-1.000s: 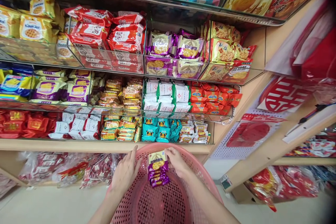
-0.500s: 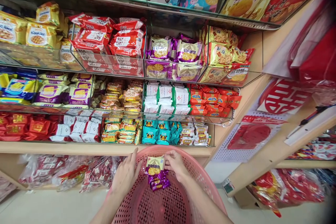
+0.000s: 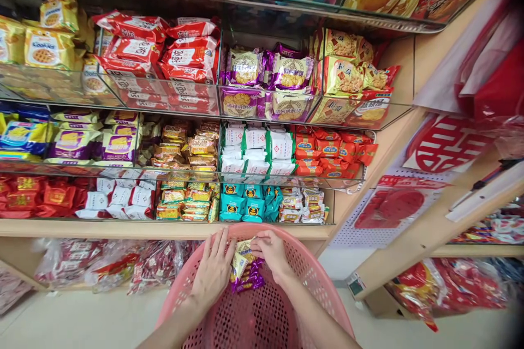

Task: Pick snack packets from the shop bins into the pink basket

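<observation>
A pink perforated plastic basket point(image 3: 323, 278) stands below me, against the shelf front. Over its far side, my right hand point(image 3: 271, 253) pinches the upper right corner of a purple and cream biscuit packet point(image 3: 242, 257). More purple biscuit packets point(image 3: 250, 278) lie beneath that one, inside the basket. My left hand point(image 3: 213, 267) is at the packet's left side with its fingers stretched out; whether its fingertips touch the wrapper I cannot tell. Matching purple biscuit packets point(image 3: 289, 72) are stacked in a shelf compartment above.
Glass-fronted shelves hold red packets point(image 3: 190, 57), teal packets point(image 3: 235, 207), white-and-green packets point(image 3: 282, 144) and orange packets point(image 3: 327, 150). Plastic bags of red goods point(image 3: 155, 264) sit under the bottom ledge. To the right, a wooden partition point(image 3: 368, 185) slants beside hanging red decorations point(image 3: 444, 144).
My left hand has moved up and right, closer to the packet. The packet in my right hand has tilted and now shows less of its front. The view has shifted slightly.
</observation>
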Motion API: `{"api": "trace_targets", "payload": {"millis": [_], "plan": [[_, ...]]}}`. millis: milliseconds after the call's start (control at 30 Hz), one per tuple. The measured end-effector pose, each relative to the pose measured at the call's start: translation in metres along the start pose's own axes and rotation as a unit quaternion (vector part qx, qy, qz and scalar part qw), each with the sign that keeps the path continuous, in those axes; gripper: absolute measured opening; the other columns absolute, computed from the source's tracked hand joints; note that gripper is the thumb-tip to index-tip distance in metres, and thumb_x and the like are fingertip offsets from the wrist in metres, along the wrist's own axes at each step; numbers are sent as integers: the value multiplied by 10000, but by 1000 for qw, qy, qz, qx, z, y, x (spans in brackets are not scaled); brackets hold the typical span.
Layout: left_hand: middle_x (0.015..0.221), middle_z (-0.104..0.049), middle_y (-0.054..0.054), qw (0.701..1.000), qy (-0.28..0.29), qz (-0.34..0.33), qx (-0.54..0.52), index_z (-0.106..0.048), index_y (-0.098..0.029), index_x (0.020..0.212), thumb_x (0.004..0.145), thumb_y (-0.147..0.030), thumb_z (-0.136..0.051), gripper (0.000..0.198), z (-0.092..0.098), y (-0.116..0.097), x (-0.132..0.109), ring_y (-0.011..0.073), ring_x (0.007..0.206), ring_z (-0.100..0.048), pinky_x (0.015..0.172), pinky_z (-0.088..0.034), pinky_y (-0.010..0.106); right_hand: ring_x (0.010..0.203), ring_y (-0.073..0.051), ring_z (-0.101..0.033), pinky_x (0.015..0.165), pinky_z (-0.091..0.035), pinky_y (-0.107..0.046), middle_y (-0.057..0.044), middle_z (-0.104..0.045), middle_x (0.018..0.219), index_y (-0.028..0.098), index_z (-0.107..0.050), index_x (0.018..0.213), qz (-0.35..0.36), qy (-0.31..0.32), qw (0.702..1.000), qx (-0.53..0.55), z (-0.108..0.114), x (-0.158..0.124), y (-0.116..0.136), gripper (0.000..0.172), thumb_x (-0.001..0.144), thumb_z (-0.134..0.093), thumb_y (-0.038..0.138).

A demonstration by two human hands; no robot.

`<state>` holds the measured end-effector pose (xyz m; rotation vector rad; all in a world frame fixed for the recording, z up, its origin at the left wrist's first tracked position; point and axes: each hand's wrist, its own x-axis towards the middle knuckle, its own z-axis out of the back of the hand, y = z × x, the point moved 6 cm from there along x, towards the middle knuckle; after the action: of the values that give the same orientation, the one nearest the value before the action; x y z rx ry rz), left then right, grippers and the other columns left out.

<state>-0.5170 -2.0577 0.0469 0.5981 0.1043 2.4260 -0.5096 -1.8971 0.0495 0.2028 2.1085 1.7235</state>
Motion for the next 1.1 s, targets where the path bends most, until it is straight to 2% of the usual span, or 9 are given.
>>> {"api": "trace_targets", "payload": {"millis": [133,200,300,400,567,700,833,967,1100], "plan": [[1491,-342,135,1000,9,7,-2,-486,-202,1327,859,-310,-426,484,1,1,1,291,1388,-274,1125,-211,510,553,-116,-542,484,-429,-222,25,-567,614,208,-514,735,72,-65,994,-48,13,-24,7,154,719,-606,330],[1489,-343,141,1000,5,7,-2,-494,-203,1319,861,-298,-424,473,3,1,1,293,1385,-281,1124,-212,514,487,-95,-486,425,-368,-203,39,-527,563,211,-487,678,2,-63,997,-50,13,-42,-11,240,732,-621,404],[1492,-335,149,1000,-3,2,0,-496,-196,1317,867,-269,-405,464,5,0,2,301,1387,-275,1122,-211,527,472,-79,-501,415,-380,-188,14,-588,614,195,-503,702,-180,-2,983,-31,-2,-72,-50,316,731,-641,477],[1493,-332,151,1000,-9,0,6,-491,-186,1321,868,-242,-388,468,7,-1,2,305,1391,-262,1119,-216,535,562,-92,-595,477,-453,-189,-39,-652,723,165,-547,759,-231,32,972,-31,-20,-85,-66,333,730,-662,477],[1503,-317,133,1000,-7,2,6,-488,-182,1323,872,-261,-389,469,9,-1,1,296,1400,-242,1129,-197,533,526,-113,-629,451,-456,-186,-10,-610,618,152,-546,741,-170,26,983,-67,-35,-73,-64,297,772,-617,439],[1490,-341,145,1000,-17,4,-9,-498,-181,1312,868,-314,-408,471,10,2,1,293,1382,-284,1126,-179,538,451,-123,-607,379,-410,-185,26,-543,539,168,-502,670,-98,37,987,-122,-34,-64,-62,327,783,-552,471],[1473,-380,127,999,-37,18,-26,-511,-190,1288,884,-288,-372,438,15,6,2,262,1359,-329,1120,-186,518,424,-124,-595,361,-376,-183,34,-536,515,185,-464,659,-37,66,981,-179,-24,-57,-46,350,795,-484,506],[1435,-436,119,996,-66,15,-51,-538,-190,1240,880,-236,-369,400,23,9,2,260,1331,-360,1102,-213,505,367,-91,-521,360,-319,-180,32,-572,487,192,-465,674,-40,114,971,-207,-7,-41,-21,343,807,-463,508],[1267,-567,99,993,-52,-18,-100,-513,-196,1247,875,-183,-371,398,32,3,0,227,1148,-509,982,-390,418,350,-55,-396,389,-266,-191,59,-515,446,190,-470,644,-18,104,971,-214,13,-18,-6,344,797,-486,498]]}}
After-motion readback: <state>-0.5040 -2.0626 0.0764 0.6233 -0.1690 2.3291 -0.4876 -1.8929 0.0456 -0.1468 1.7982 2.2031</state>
